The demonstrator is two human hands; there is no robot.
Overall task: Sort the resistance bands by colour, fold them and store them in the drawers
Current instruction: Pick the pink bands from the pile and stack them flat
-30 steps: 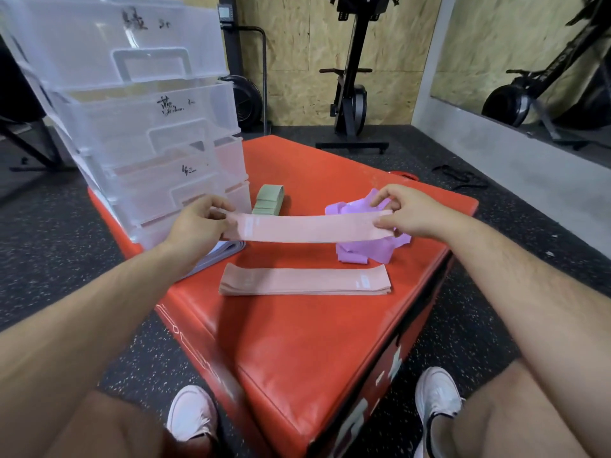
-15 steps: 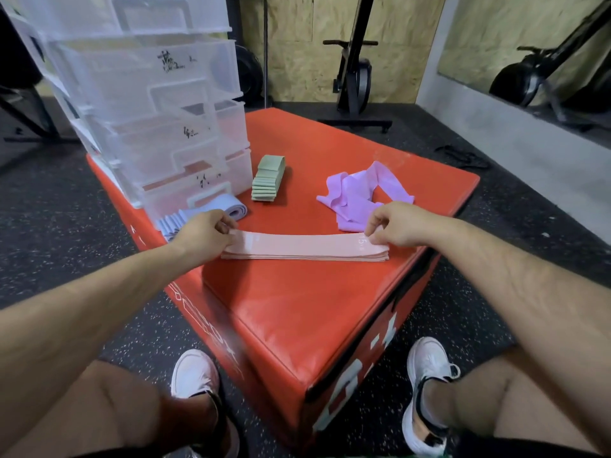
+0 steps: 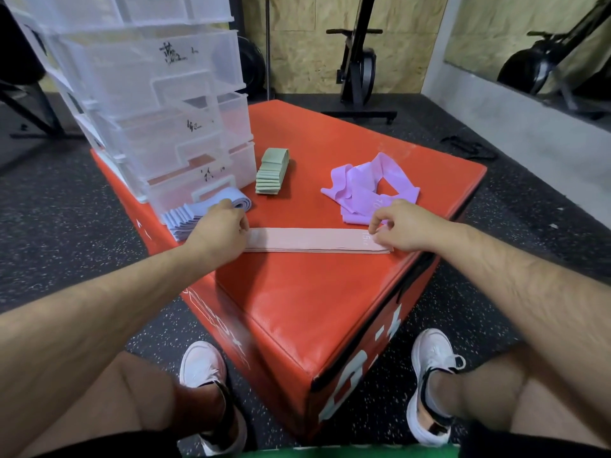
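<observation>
Roughly midway: pinching the ends of flat pink bands (image 3: 314, 241) mid-surface (image 3: 297, 309) with left hand (image 3: 221, 229) and right hand (image 3: 403, 226); green stack (image 3: 271, 176) at 12 and blue stack (image 3: 198, 213) at 10 o'clock folded, purple bands (image 3: 367, 190) at 1 loose.

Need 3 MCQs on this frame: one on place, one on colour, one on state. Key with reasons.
1. Where is the green stack?
A in a drawer
B on the red box, beside the drawer unit
C on the floor

2. Which colour do the left hand and right hand hold?
A blue
B green
C pink

3. The purple bands are:
A a loose heap
B neatly folded
C hanging off the box

Key:
1 B, it sits on the box top next to the bottom drawer.
2 C, each hand holds one end of the pink bands.
3 A, they lie crumpled and unfolded.
</observation>
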